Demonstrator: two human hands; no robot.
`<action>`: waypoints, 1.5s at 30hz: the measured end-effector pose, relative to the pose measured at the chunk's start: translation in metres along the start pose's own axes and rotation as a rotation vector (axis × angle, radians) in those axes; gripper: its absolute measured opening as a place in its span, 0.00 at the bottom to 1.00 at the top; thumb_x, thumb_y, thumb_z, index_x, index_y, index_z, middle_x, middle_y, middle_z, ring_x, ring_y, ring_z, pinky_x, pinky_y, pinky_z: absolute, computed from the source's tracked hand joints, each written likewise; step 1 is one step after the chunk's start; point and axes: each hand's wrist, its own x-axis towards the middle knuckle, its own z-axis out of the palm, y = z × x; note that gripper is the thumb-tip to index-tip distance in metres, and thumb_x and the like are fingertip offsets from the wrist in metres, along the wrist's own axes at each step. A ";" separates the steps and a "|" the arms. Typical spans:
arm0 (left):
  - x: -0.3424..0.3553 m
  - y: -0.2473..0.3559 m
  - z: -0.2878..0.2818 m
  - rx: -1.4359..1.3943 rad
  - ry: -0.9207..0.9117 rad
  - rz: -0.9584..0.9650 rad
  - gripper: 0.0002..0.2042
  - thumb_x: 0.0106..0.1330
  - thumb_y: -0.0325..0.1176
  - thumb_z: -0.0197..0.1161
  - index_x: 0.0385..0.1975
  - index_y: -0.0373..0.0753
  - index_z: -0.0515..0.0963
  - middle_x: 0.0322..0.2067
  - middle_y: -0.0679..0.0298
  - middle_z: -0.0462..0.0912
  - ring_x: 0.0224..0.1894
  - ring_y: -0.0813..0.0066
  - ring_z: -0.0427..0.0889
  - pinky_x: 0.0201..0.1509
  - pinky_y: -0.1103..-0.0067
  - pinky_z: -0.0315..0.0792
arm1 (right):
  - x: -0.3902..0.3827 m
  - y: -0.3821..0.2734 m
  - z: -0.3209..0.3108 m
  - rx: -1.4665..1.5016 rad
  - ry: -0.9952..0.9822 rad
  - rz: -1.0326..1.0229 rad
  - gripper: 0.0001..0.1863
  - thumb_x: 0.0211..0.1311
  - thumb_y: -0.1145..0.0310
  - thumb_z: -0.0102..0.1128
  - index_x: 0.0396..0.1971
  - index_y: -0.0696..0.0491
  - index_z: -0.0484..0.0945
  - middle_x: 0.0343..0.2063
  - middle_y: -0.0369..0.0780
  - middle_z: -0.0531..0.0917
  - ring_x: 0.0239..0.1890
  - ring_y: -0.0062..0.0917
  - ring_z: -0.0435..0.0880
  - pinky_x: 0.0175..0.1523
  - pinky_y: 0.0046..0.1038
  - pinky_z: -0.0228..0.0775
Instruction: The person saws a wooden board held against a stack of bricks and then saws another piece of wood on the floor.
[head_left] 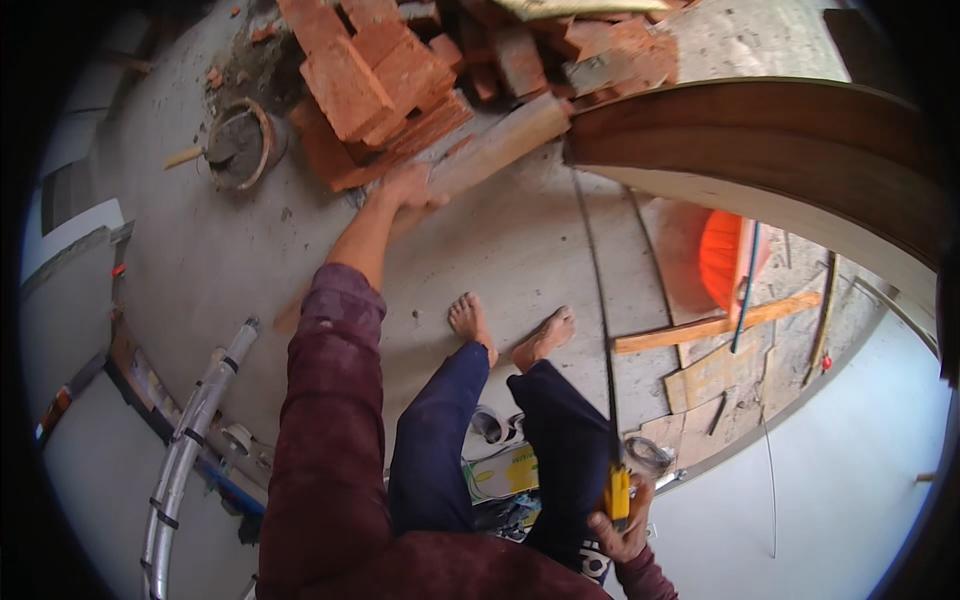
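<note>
while yellow tape measure is clasped in right hand beside thigh, plank is touched by left hand, closure unclear; tape measure probably light, springy, best gripped round middle.

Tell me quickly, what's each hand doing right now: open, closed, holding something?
Left hand: at the plank; whether it is closed cannot be told.
Right hand: closed, holding the yellow tool.

I wear a dark maroon long-sleeved cloth top, its left cuff bunched up my forearm, and navy-blue cloth trousers with a rounded white marking on the right leg; my feet are bare.
</note>
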 end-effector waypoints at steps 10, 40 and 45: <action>0.075 -0.091 0.122 -1.117 0.452 0.132 0.40 0.44 0.40 0.77 0.59 0.31 0.68 0.52 0.52 0.77 0.54 0.66 0.76 0.58 0.72 0.71 | 0.187 0.029 0.012 -0.280 -0.222 -0.160 0.27 0.62 0.47 0.59 0.41 0.60 0.72 0.23 0.37 0.76 0.26 0.22 0.74 0.33 0.26 0.67; 0.084 -0.003 0.108 -0.445 0.776 -0.086 0.36 0.52 0.54 0.69 0.56 0.34 0.70 0.54 0.50 0.77 0.58 0.51 0.74 0.62 0.64 0.66 | 0.337 0.125 0.023 -0.165 -0.180 -0.685 0.29 0.68 0.41 0.49 0.46 0.56 0.68 0.18 0.32 0.72 0.13 0.11 0.62 0.19 0.15 0.52; 0.145 -0.029 0.102 -0.578 0.497 0.046 0.39 0.47 0.58 0.70 0.54 0.33 0.73 0.53 0.47 0.77 0.57 0.52 0.75 0.59 0.65 0.69 | 0.321 0.132 0.019 -0.192 -0.109 -0.657 0.29 0.67 0.42 0.50 0.44 0.57 0.69 0.16 0.31 0.70 0.14 0.12 0.62 0.20 0.16 0.52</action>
